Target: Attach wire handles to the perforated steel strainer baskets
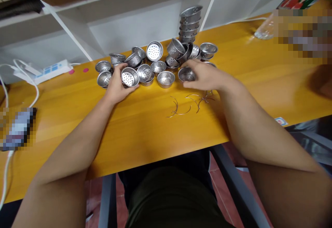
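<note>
My left hand (116, 87) is closed around a small perforated metal cup (130, 77), thumb on its far side and fingers along its near side. The cup's open mouth faces me. On the right, my right hand (203, 75) grips another perforated cup (187, 74) by its sides, its mouth tilted up. Between the hands stand more such cups, among them one upright cup (166, 79) at the front and one tipped cup (155, 51) behind. Several thin bent wires (178, 108) lie on the table just in front of my right hand.
A tall stack of nested cups (190, 24) stands at the back against white shelving (135, 20). On the yellow table (145, 131), a white power strip (52, 70) with cables lies at the left. A clear plastic container (266, 27) is at the right; blurred patches cover things at both sides.
</note>
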{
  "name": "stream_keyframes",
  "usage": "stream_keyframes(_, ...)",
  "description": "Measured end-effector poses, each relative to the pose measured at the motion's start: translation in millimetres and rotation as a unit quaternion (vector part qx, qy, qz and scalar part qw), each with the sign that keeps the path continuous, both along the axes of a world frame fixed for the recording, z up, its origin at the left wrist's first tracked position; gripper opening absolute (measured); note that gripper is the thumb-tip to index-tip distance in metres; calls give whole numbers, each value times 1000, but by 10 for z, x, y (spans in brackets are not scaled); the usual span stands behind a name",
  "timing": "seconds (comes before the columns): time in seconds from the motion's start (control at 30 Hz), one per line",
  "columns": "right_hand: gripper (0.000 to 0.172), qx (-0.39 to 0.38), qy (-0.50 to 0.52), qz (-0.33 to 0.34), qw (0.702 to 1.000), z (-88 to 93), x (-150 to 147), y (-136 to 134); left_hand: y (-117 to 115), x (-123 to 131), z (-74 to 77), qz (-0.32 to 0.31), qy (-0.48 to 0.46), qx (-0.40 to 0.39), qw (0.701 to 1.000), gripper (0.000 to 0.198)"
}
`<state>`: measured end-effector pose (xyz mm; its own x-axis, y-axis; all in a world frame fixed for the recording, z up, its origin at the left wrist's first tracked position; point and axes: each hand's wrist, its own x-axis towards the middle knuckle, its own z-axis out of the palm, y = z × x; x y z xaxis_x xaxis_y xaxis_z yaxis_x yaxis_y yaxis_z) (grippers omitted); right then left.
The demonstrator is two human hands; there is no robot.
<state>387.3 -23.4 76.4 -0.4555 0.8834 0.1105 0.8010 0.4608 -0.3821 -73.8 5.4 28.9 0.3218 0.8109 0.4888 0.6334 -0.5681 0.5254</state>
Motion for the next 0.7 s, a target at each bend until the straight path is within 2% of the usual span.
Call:
stream_keyframes(0.1, 75, -3, -20, -10, 1000, -50, -26, 8, -59, 44, 50, 3, 6, 1, 1000, 120)
stream_keyframes(0.2, 76, 0, -16, -7, 1000, -126, -44, 25, -159, 175, 164, 3, 4, 16, 1000, 115)
stream_keyframes(0.33, 81, -28, -35, -5, 999, -108, -70, 6, -359, 507, 324, -91, -61, 42, 993, 111)
stream_keyframes(0.4, 81, -45, -52, -9, 998, -77, -90, -9, -442, 667, 318, -139, -78, 22, 987, 110)
stream_keyframes(0.47, 80, -56, -58, -11, 997, -62, -105, -17, -484, 776, 227, -172, -82, -12, 982, 110)
stream_keyframes(0.6, 83, -44, -21, 15, 999, -10, -90, -43, -461, 861, -109, -243, -129, -119, 954, 112)
stream_keyframes(0.7, 66, 18, 63, 34, 997, 152, -64, -142, -415, 898, -312, -258, -161, -169, 938, 110)
